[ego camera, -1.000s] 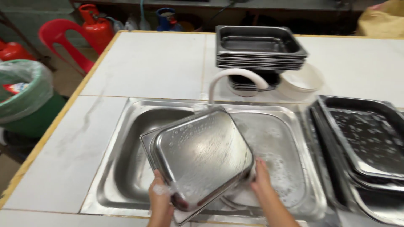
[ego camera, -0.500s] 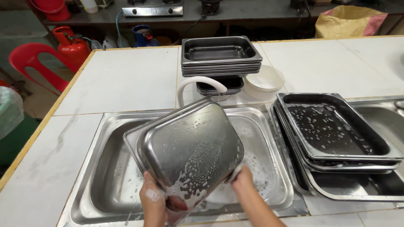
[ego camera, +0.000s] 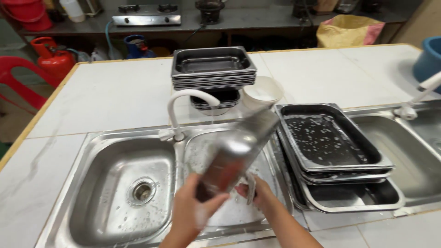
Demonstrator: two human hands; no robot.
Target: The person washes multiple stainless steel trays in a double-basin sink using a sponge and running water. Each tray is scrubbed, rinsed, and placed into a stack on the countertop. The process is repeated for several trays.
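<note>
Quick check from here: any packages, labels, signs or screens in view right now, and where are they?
No labels, signs or screens can be made out.
Sack: on the floor beyond the counter's far edge, upper right; bulky, yellow-tan with a pink side.
Plastic bottle: on the back shelf, top left; white, partly cut off.

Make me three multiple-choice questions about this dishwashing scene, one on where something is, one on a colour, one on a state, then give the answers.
1. Where does the soapy stack of steel trays sit?
A. on the floor
B. right of the double sink
C. inside the left basin

2. What colour is the gas cylinder at far left?
A. red
B. green
C. white

3. How is the steel pan in the hands held?
A. flat in the basin
B. upside down on the counter
C. tilted up over the right basin

Answers:
1 B, the trays rest beside the sink's right edge.
2 A, its body is plainly red.
3 C, the left hand and right hand grip its lower end while it slants upward.
</note>
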